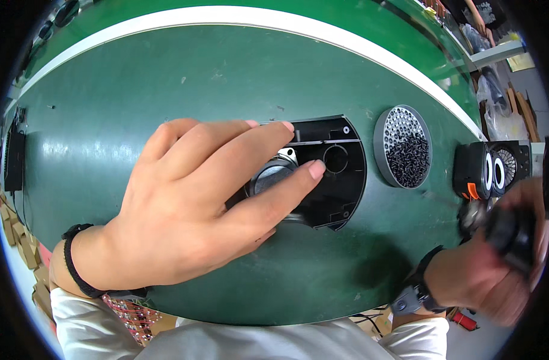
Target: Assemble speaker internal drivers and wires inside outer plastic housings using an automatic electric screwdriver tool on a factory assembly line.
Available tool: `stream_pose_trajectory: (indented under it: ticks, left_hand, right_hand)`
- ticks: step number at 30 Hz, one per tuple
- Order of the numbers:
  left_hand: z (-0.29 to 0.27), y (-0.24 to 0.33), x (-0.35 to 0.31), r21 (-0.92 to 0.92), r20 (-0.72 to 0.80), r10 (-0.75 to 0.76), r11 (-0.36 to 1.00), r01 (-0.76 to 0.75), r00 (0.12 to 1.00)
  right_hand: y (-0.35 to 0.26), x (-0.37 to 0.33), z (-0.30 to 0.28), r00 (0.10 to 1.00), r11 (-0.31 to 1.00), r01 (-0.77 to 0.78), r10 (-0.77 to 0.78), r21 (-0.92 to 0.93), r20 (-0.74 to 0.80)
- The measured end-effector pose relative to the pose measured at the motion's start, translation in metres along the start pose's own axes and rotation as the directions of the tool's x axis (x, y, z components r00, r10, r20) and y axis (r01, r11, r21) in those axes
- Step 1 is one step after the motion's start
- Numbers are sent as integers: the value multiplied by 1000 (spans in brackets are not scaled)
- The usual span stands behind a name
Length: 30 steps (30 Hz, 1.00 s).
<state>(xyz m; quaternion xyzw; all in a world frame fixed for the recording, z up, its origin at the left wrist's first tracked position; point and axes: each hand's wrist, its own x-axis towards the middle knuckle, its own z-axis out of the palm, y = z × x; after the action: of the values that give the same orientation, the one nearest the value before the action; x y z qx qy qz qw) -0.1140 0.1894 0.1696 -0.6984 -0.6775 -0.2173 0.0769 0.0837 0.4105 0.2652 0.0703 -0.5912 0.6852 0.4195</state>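
Note:
My left hand (pixel 196 186) lies palm down over a black plastic housing (pixel 340 186) on the green table, its fingers curved across the part and steadying it. Between the fingers shows a round grey speaker driver (pixel 271 177) seated in the housing; the rest is hidden under the hand. At the far right, my right hand (pixel 490 270), blurred by motion, is closed round a dark, rounded tool (pixel 511 237) whose kind I cannot make out.
A round grey dish (pixel 430 150) of small black screws stands right of the housing. Behind my right hand are black speaker units (pixel 475 168) with white rings. A black box-like device (pixel 14 159) with a cable sits at the left edge. A white strip (pixel 226 15) borders the table's far side.

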Motion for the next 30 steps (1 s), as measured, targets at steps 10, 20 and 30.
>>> stream_pose_trajectory:
  ticks: [10,20,30]
  left_hand:
    - [5,-3,-4,-50,-52,24,998,-26,998]
    - [-16,3,5,-205,77,-84,974,98,993]
    - [-3,1,13,-328,-29,-103,941,87,994]
  right_hand:
    - [23,-19,59,941,943,-332,333,23,-65]
    - [34,-22,62,906,905,-422,420,-59,-47]
    - [45,-30,60,940,940,-340,341,-40,15]
